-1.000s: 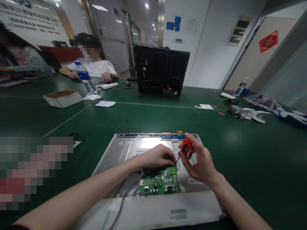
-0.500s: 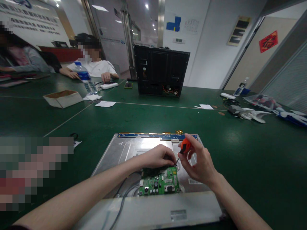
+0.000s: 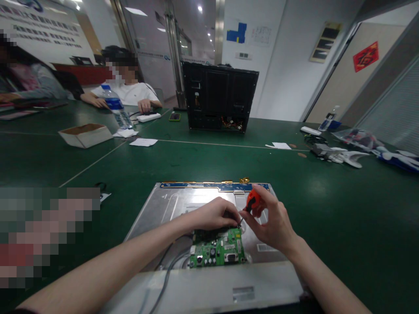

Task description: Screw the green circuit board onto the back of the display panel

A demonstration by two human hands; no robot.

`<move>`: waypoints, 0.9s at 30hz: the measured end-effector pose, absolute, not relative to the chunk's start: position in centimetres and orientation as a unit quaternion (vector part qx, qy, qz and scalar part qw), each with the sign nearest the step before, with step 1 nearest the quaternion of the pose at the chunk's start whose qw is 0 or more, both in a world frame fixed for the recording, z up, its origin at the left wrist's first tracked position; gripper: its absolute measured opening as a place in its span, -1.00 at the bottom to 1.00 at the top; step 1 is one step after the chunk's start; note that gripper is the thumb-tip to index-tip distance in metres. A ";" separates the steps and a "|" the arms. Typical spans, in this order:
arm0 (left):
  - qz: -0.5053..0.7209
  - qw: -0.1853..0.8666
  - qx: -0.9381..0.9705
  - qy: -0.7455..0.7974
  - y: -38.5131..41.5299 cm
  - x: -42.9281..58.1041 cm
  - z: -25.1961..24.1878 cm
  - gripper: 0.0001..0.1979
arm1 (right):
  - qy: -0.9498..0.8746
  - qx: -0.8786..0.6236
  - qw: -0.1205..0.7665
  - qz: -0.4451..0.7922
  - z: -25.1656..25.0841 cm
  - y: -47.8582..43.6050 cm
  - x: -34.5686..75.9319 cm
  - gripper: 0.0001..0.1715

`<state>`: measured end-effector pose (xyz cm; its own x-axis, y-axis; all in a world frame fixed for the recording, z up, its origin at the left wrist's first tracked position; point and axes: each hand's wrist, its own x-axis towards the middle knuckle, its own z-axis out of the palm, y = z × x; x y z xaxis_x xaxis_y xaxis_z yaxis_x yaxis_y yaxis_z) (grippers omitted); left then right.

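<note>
A blue-capped water bottle [image 3: 115, 104] is placed near an open carton [image 3: 90, 139] on the green table [image 3: 209, 161]. A red Chinese-character sign [image 3: 365, 57] is fixed to a pale panel [image 3: 342, 87]; blue sheets [image 3: 242, 30] are stuck to the white wall [image 3: 271, 93].

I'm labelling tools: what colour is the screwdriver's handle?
The screwdriver handle in the right hand is orange-red with black, seen in the head view.

At lower centre we identify a green circuit board [image 3: 218, 252], a silver panel [image 3: 148, 218], a blue strip [image 3: 196, 186] and an orange-and-black screwdriver [image 3: 253, 198]. Across mid-frame we note a dark green tabletop [image 3: 203, 159]; at upper centre, a black housing [image 3: 218, 93].
</note>
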<state>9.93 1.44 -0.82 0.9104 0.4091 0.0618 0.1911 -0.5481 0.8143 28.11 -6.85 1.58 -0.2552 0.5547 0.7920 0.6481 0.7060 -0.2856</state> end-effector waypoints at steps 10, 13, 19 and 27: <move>0.120 0.448 0.869 0.174 1.2 10.0 -0.5 -0.89 | -0.790 -0.375 0.485 -0.030 2.1 -7.2 27.9 -0.22; 0.118 0.443 0.871 0.177 1.2 9.9 -0.6 -0.90 | -0.786 -0.377 0.488 -0.042 2.0 -7.1 27.8 -0.23; 0.123 0.444 0.870 0.174 1.3 9.9 -0.7 -0.92 | -0.791 -0.374 0.480 -0.055 1.7 -6.8 28.1 -0.22; 0.125 0.447 0.869 0.170 1.3 10.0 -0.8 -0.92 | -0.798 -0.368 0.477 -0.005 1.9 -7.2 28.0 -0.21</move>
